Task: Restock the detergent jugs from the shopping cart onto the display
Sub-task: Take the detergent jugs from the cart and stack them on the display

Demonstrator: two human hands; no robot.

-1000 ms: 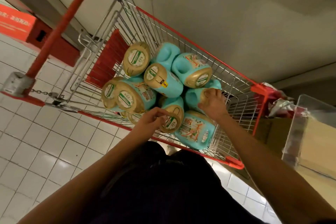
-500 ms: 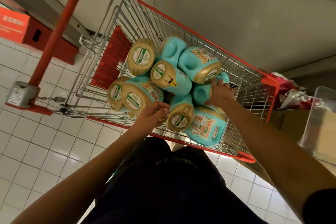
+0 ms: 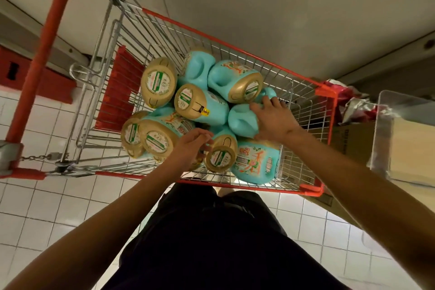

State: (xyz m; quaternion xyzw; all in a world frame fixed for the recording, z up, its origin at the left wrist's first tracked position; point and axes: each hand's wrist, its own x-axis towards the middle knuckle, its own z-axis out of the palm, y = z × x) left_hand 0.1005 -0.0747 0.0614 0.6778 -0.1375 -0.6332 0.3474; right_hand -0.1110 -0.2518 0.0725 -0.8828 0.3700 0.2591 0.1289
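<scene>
several detergent jugs [image 3: 216, 110], turquoise bodies with gold caps bearing white round labels, lie piled on their sides in the wire basket of the red-trimmed shopping cart [image 3: 326, 93]. most caps face the near side. one cap carries a yellow tag [image 3: 205, 110].

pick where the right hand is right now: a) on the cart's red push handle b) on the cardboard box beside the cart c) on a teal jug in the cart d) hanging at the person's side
c: the right hand grips a teal jug lying among the others in the shopping cart, thumb on its near side and fingers over the far side.
</scene>
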